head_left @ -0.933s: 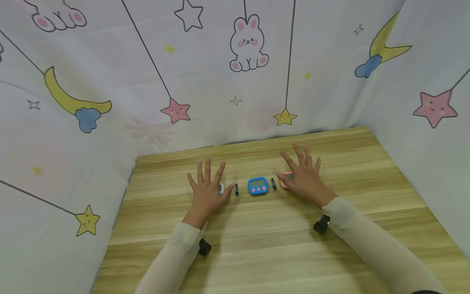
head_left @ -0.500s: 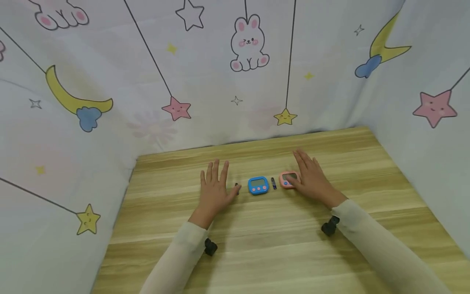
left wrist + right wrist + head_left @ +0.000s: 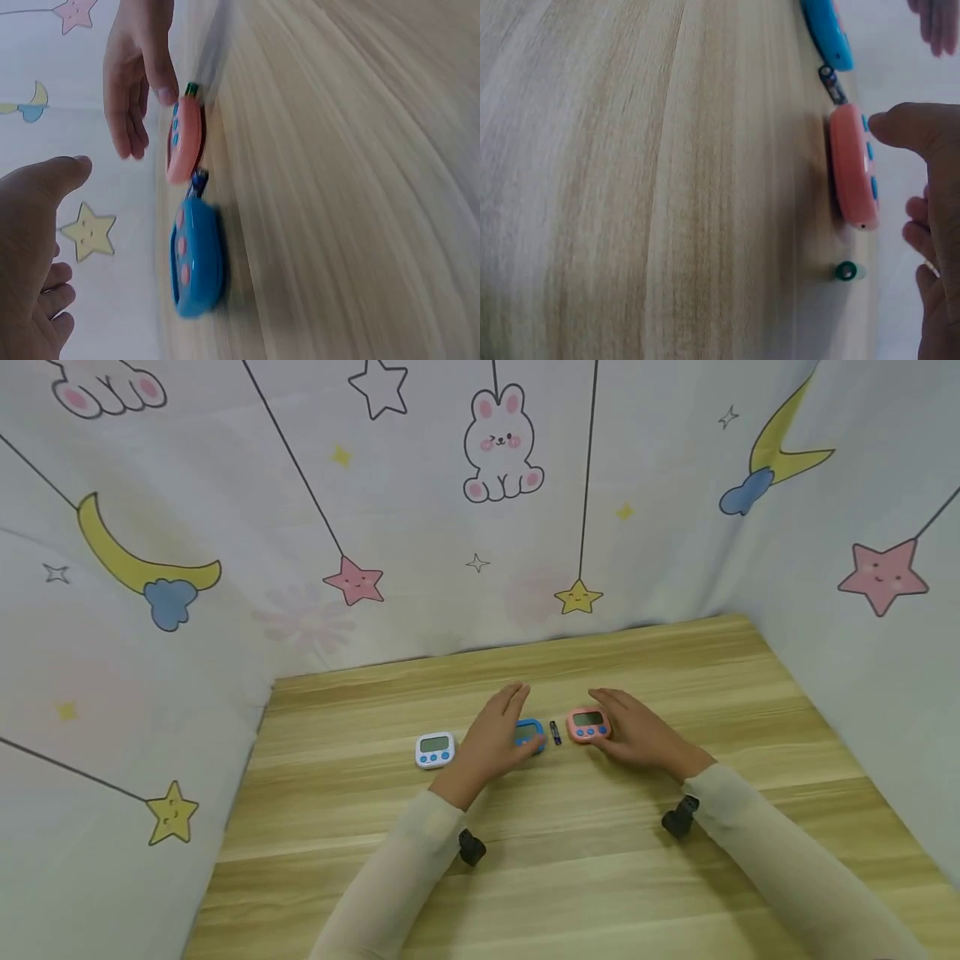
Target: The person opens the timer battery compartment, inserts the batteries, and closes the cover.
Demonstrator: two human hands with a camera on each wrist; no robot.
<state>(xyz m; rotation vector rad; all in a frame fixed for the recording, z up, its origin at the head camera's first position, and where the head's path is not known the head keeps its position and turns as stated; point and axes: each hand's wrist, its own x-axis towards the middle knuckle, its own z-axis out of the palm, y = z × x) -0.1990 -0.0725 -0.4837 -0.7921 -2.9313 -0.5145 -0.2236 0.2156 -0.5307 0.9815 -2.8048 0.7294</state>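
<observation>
My left hand [image 3: 489, 742] hovers at the left side of a blue digital timer [image 3: 199, 262], its thumb overlapping the timer's front in the head view. The left wrist view shows a gap between that hand and the timer. My right hand [image 3: 643, 737] is at the right side of a pink timer [image 3: 587, 724], with the thumb close over its blue buttons. Neither hand grips anything. Between these two timers lies a small dark battery [image 3: 555, 732]. Another battery, with a green end [image 3: 846, 271], lies beside the pink timer, hidden in the head view.
A white timer [image 3: 434, 750] with blue buttons lies left of my left hand. All this is on a wood-grain table [image 3: 570, 860], with a white cartoon-printed cloth [image 3: 420, 527] behind and at both sides.
My left hand has moved right, off the white timer and over to the blue one, now covering the battery between them. My right hand has shifted slightly right, its spread fingers drawn together.
</observation>
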